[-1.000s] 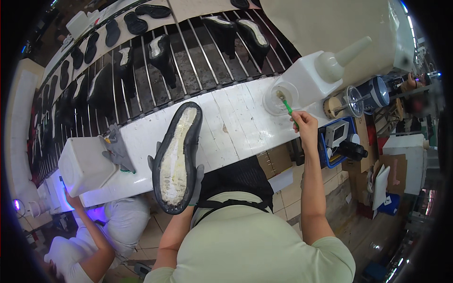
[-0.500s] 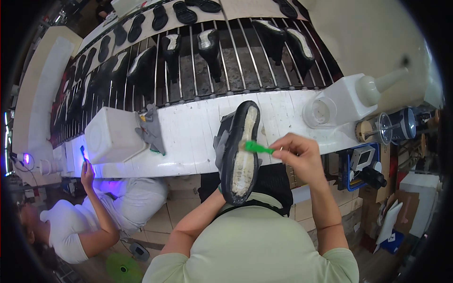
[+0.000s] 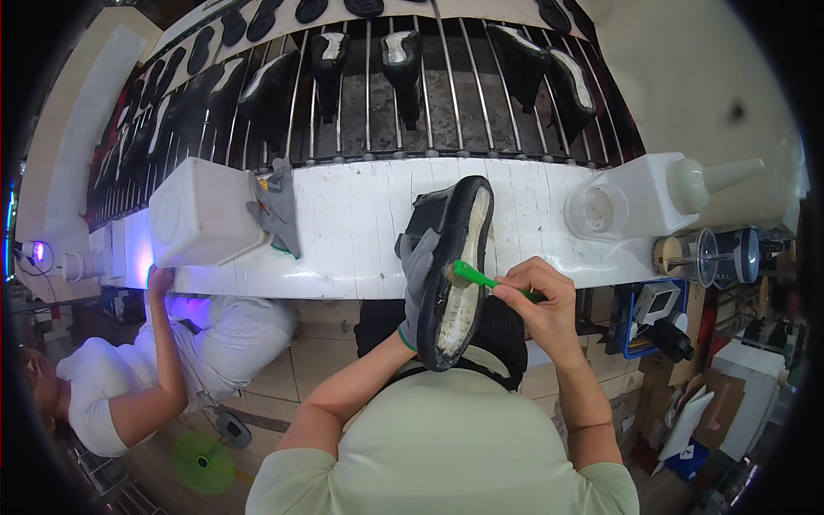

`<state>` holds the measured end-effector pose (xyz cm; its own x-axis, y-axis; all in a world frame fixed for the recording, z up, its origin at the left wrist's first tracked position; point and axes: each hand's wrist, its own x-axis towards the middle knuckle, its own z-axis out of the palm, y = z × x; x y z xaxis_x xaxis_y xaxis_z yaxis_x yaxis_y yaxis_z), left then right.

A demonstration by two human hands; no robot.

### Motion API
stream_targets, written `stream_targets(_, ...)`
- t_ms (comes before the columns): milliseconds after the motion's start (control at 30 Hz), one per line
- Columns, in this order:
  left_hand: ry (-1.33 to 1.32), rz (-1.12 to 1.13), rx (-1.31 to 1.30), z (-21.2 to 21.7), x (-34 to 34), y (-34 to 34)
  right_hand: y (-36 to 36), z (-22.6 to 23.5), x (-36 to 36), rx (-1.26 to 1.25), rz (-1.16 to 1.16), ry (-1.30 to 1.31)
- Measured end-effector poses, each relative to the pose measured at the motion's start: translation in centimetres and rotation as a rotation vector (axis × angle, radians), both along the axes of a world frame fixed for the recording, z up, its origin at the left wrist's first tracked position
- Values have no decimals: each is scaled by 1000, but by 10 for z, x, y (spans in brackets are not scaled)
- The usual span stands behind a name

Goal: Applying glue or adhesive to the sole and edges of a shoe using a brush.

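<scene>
Bottom side up, a black shoe (image 3: 440, 296) without an outsole leans over the front edge of the white bench; a pale, rough strip fills the middle of its underside. My left hand (image 3: 418, 279), in a grey glove with a green cuff, is closed round the shoe's left side; part of the fingers is hidden behind it. Bare, my right hand (image 3: 549, 305) pinches the handle of a green brush (image 3: 478, 275). The bristles touch the shoe's underside near its left edge, about mid-length.
The white bench (image 3: 343, 215) borders a metal-rod conveyor (image 3: 369, 103) carrying several black shoes. Left stand a white container (image 3: 202, 215) and a grey glove (image 3: 276, 210); right, a clear cup (image 3: 596, 213) and a white bottle (image 3: 657, 193). A co-worker (image 3: 129, 378) sits at the left.
The shoe has tilted and turned, its top end swinging right. The brush has shifted from the middle of the pale strip to the left edge. The co-worker's raised hand has moved down.
</scene>
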<state>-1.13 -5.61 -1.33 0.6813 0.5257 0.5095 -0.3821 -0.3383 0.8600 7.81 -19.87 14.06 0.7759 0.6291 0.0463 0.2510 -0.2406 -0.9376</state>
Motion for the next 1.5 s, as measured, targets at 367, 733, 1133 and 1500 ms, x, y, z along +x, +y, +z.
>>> stream_targets(367,-89,57,260,-1,0,2,7,-26,20,-38,-118,8)
stream_targets(733,-75,99,361,18,4,3,16,-60,78,-146,-298,-216)
stream_targets(1133,-157,147,302,5,10,1,7,-38,67,-93,-71,236)
stream_targets(1500,-128,149,356,21,7,6,3,-27,44,-8,14,120)
